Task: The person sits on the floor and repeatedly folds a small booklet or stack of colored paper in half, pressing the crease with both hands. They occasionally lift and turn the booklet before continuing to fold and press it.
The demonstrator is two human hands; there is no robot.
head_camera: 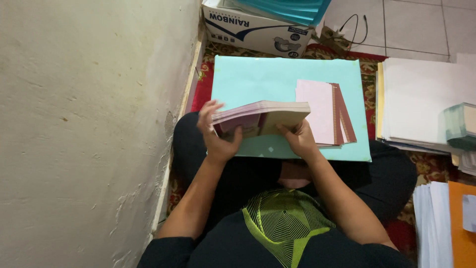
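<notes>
A person sat on the floor beside a pale wall (84, 124), with legs crossed in black clothes, and both hands held a thick stack of pink papers (260, 118) up over the lap. The left hand (216, 134) was closed on the left end of the stack, with the thumb across the front and the fingers curled over the top edge. The right hand (299, 139) was closed on the lower right corner of the same stack, thumb on the front and fingers behind. The stack was tilted so its edge showed many thin sheets, and it hung just above a big light green sheet (263, 79) that lay flat across the knees. On that green sheet, just to the right of the hands, lay a small pile of pink sheets with brown strips (327, 111) along the side. A cardboard box (253, 30) with something blue-green on top sat beyond the green sheet, next to the wall. A black cable (354, 27) lay on the white floor tiles near the box. To the right, a tall pile of white paper (421, 97) rested on a red patterned rug (369, 69), and an orange folder (461, 233) lay in the lower right corner
</notes>
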